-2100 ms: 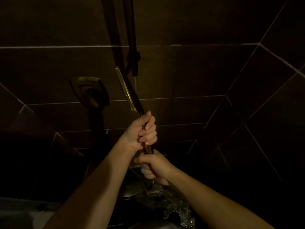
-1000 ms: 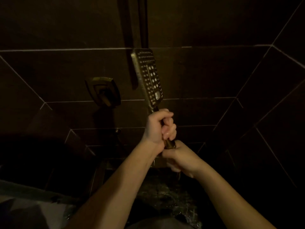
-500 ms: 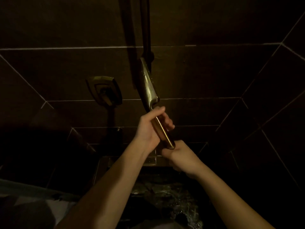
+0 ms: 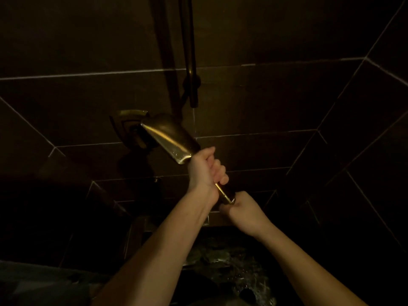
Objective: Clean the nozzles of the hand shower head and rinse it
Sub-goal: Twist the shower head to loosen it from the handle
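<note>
The stall is dim, walled in dark tile (image 4: 254, 96) with pale grout lines. A dark vertical rail (image 4: 189, 40) runs down the far wall from the top edge and ends in a bracket (image 4: 191, 82) just above the middle of the view. Left of it, on the same wall, sits a brass valve plate (image 4: 123, 122); its right part is hidden behind the shower head (image 4: 170, 138). Low and near, water glints on the dark floor (image 4: 223, 261), and a pale patch lies at the near left corner, too dark to make out.

The shower head is held up in the middle of the scene, tilted with its broad end up and to the left and the handle (image 4: 225, 194) slanting down to the right. Its smooth brass back faces the camera, so the nozzles cannot be seen.

The left hand (image 4: 205, 171) is wrapped tight around the handle just below the head, fingers (image 4: 218, 171) curled over the top and the thumb lying up along the neck. The right hand (image 4: 242, 212) is closed at the handle's lower end, near and to the right; its fingers are turned away, so what they pinch there cannot be told.
</note>
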`<state>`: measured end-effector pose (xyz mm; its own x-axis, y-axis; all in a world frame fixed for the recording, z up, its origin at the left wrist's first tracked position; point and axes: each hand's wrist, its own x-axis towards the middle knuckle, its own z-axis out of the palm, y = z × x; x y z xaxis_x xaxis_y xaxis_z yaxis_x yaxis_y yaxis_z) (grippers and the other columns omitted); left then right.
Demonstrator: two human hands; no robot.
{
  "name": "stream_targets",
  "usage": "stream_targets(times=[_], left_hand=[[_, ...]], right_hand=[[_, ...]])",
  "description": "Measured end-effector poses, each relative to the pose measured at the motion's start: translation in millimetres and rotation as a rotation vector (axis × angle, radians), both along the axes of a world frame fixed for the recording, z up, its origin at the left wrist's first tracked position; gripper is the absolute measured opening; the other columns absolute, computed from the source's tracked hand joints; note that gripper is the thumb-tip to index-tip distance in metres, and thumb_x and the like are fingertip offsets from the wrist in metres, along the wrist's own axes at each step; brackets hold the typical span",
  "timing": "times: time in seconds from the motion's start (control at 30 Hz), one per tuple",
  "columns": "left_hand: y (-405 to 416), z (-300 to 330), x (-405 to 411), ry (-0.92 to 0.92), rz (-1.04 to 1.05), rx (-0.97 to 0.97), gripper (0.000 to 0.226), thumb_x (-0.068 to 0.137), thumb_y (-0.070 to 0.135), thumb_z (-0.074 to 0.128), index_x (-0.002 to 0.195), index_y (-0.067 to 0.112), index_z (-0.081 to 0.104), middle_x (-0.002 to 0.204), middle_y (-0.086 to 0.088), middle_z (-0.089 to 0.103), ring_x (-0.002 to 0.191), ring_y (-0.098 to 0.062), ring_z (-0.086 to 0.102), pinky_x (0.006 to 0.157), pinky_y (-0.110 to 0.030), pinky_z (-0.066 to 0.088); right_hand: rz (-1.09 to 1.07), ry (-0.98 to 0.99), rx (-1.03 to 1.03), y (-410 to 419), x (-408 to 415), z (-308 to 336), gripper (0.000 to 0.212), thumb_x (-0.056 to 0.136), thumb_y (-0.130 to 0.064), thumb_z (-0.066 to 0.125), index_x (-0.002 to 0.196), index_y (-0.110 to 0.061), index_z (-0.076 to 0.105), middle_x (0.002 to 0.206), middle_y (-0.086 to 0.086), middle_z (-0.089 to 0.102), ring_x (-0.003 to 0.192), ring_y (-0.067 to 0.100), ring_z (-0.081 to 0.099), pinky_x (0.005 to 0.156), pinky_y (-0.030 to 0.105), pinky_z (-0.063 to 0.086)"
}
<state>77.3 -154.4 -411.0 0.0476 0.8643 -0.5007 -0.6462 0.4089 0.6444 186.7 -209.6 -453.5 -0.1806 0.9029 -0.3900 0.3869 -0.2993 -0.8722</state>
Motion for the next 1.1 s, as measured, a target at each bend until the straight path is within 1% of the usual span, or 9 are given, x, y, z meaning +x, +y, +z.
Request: stream_targets(times=[0.2,0.37,0.47,0.57,0.67,0.8,0.93,1.0,1.1], left_hand=[[0,-6,-3,-0.084,0.002,0.018,0.041,0.091,0.021,0.065,0.054,0.021,0.046,0.048,0.006,0.033,0.042,-0.01,0.027,0.042,-0.023,0.027],[0,0,-21,-0.375,-0.351,0.469,0.025,0.076,0.031,0.081,0.077,0.012,0.064,0.062,0.0,0.055,0.057,-0.013,0.051,0.055,-0.026,0.046],[0,8,-24,-0.487,-0.452,0.538,0.027,0.078,0.034,0.08,0.089,0.01,0.075,0.085,-0.012,0.071,0.086,-0.027,0.071,0.074,-0.038,0.058],[3,12,-25,-0.411,-0.507,0.508,0.043,0.09,0.039,0.068,0.059,0.011,0.062,0.05,-0.002,0.055,0.048,-0.016,0.058,0.05,-0.028,0.042],[5,18,-17,-0.142,-0.376,0.336,0.053,0.094,0.031,0.061,0.049,0.018,0.037,0.038,0.006,0.028,0.032,-0.01,0.026,0.041,-0.026,0.021],[1,17,-13,0.018,-0.074,0.159,0.051,0.091,0.023,0.063,0.049,0.02,0.034,0.041,0.005,0.026,0.036,-0.011,0.021,0.042,-0.025,0.022],[0,17,-14,0.09,0.008,0.115,0.051,0.092,0.024,0.065,0.049,0.021,0.038,0.044,0.005,0.029,0.039,-0.011,0.023,0.044,-0.027,0.025],[1,18,-19,0.079,-0.06,0.184,0.046,0.091,0.024,0.065,0.052,0.019,0.042,0.046,0.004,0.033,0.043,-0.012,0.028,0.048,-0.027,0.03],[-1,20,-35,-0.102,-0.228,0.392,0.022,0.084,0.025,0.069,0.07,0.013,0.057,0.064,-0.003,0.051,0.061,-0.016,0.051,0.063,-0.03,0.046]], right_hand=[[0.019,-0.075,0.017,0,6,5,0.021,0.085,-0.01,0.062,0.066,-0.015,0.056,0.053,-0.003,0.051,0.042,0.008,0.047,0.048,0.027,0.038],[0.233,0.444,-0.293,3,11,26,0.042,0.088,-0.008,0.06,0.05,-0.021,0.046,0.045,-0.002,0.035,0.034,0.009,0.026,0.039,0.025,0.011],[0.376,0.628,-0.509,8,10,28,0.04,0.086,-0.01,0.059,0.058,-0.019,0.031,0.044,-0.007,0.031,0.032,0.004,0.022,0.035,0.02,0.009],[0.387,0.713,-0.586,14,10,25,0.04,0.084,-0.01,0.059,0.062,-0.02,0.026,0.044,-0.009,0.031,0.031,0.002,0.023,0.033,0.016,0.012],[0.266,0.577,-0.446,17,6,20,0.032,0.083,-0.008,0.061,0.064,-0.019,0.037,0.047,-0.003,0.032,0.034,0.007,0.024,0.036,0.021,0.012],[0.121,0.193,-0.085,15,-6,19,0.017,0.084,-0.007,0.061,0.07,-0.014,0.053,0.049,0.0,0.042,0.036,0.012,0.035,0.037,0.024,0.026],[0.053,0.008,0.136,12,-17,13,0.019,0.083,-0.008,0.061,0.066,-0.017,0.057,0.054,-0.001,0.049,0.049,0.014,0.044,0.054,0.034,0.036],[0.04,0.048,0.153,12,-16,17,0.023,0.085,-0.006,0.06,0.065,-0.017,0.056,0.053,-0.003,0.049,0.048,0.013,0.044,0.055,0.033,0.037],[0.204,0.372,-0.026,8,-13,27,0.018,0.091,-0.011,0.06,0.074,-0.011,0.054,0.05,-0.002,0.042,0.039,0.012,0.036,0.042,0.026,0.028]])
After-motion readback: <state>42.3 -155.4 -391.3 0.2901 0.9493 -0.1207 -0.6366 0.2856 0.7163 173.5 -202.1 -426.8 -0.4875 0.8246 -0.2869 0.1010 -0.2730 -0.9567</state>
